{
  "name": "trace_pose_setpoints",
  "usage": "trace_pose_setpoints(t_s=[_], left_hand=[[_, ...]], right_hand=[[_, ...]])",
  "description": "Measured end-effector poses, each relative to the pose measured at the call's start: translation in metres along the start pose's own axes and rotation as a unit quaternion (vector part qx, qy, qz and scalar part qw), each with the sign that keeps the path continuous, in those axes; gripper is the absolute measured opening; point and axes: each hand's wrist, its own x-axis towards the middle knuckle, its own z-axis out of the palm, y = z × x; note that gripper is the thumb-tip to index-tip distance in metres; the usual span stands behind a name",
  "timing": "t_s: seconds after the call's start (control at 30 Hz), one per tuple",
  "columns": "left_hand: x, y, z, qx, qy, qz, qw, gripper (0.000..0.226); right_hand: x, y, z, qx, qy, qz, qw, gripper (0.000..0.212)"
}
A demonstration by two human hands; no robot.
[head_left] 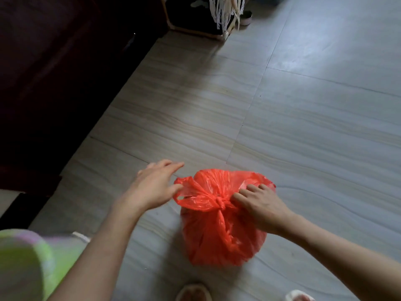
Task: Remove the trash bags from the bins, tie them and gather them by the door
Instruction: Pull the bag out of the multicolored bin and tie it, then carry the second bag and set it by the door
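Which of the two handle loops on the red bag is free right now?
The loop on the left: it sticks out beside the knot, and the open left hand only brushes it. The right hand covers the other.

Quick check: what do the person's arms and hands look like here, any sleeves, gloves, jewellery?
Both forearms are bare, no sleeves reaching them. The left hand and right hand have no gloves; no rings, watch or bracelets show. A pale green garment sits at the lower left, blurred, near the left arm.

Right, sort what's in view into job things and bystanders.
Job: knotted red plastic trash bag on the floor; left hand touching its handle loop; right hand gripping its top.

Bystanders: grey tiled floor; dark wooden furniture; round metal tin; hanging lace strips.
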Motion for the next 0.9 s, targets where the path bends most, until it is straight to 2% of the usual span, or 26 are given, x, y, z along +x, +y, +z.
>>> trace_pose_setpoints(t_s=[0.03, 0.07, 0.13, 0.17, 0.23, 0.3, 0.37, 0.43, 0.5, 0.6, 0.7, 0.83, 0.9], left_hand=[[-0.001, 0.018, 0.017, -0.027, 0.036, 0.022, 0.999, 0.057], [-0.008, 0.037, 0.032, -0.053, 0.032, 0.025, 0.998, 0.054], [-0.025, 0.065, 0.055, -0.085, -0.048, -0.010, 0.995, 0.052], [-0.035, 0.074, 0.059, -0.098, -0.069, -0.033, 0.992, 0.050], [-0.056, 0.092, 0.045, -0.115, -0.049, -0.057, 0.991, 0.049], [-0.071, 0.112, 0.016, -0.133, -0.003, -0.035, 0.990, 0.062], [-0.082, 0.143, -0.032, -0.140, 0.008, -0.018, 0.990, 0.071], [-0.099, 0.175, -0.077, -0.157, 0.017, 0.003, 0.987, 0.071], [-0.116, 0.234, -0.157, -0.168, 0.027, 0.018, 0.985, 0.065], [-0.127, 0.301, -0.239, -0.175, 0.064, 0.063, 0.980, 0.052], [-0.136, 0.371, -0.323, -0.187, 0.101, 0.080, 0.974, 0.047], [-0.121, 0.447, -0.413, -0.197, 0.127, 0.123, 0.964, 0.051], [-0.101, 0.471, -0.442, -0.196, 0.140, 0.145, 0.960, 0.055]], right_hand=[[-0.002, -0.004, -0.003, 0.025, 0.002, 0.023, 0.999, 0.020], [-0.006, -0.011, -0.008, 0.071, -0.003, 0.050, 0.996, 0.015], [-0.018, -0.026, -0.025, 0.135, -0.012, 0.098, 0.986, 0.008], [-0.025, -0.032, -0.038, 0.153, -0.013, 0.124, 0.980, 0.012], [-0.038, -0.034, -0.068, 0.178, -0.021, 0.166, 0.970, 0.020], [-0.049, -0.027, -0.107, 0.206, -0.015, 0.220, 0.953, 0.025], [-0.064, -0.008, -0.160, 0.235, -0.028, 0.266, 0.934, 0.028], [-0.082, 0.003, -0.211, 0.220, -0.017, 0.289, 0.931, 0.028], [-0.116, 0.028, -0.299, 0.229, -0.023, 0.326, 0.917, 0.028], [-0.149, 0.059, -0.392, 0.233, 0.011, 0.357, 0.905, 0.025], [-0.177, 0.099, -0.486, 0.258, 0.054, 0.404, 0.876, 0.023], [-0.205, 0.170, -0.578, 0.243, 0.091, 0.451, 0.854, 0.026], [-0.212, 0.205, -0.604, 0.236, 0.101, 0.467, 0.846, 0.018]])
